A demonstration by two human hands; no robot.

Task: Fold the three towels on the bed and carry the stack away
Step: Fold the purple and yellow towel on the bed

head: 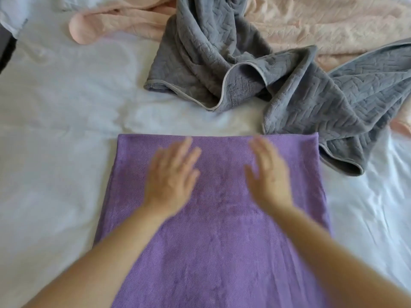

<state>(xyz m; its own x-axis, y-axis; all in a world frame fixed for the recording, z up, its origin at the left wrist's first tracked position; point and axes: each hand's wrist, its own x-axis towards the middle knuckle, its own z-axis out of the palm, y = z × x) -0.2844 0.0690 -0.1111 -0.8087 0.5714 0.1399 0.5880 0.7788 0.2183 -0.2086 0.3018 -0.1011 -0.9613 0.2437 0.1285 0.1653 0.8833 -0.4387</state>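
Two bare forearms (106,252), bare left grip (172,177) and right grip (270,174), blurred

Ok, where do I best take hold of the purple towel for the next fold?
Pinch the two far corners of the purple towel, left hand on the left, right hand on the right, each from its outer side. It lies flat with a straight far edge; the grey towel crowds the right corner.

purple towel (213,230): lay flat on the white bed sheet (55,152)
left hand (171,174): flat, blurred, above it
right hand (266,172): likewise
grey towel (244,70): crumpled beyond
pink towel (322,21): farthest
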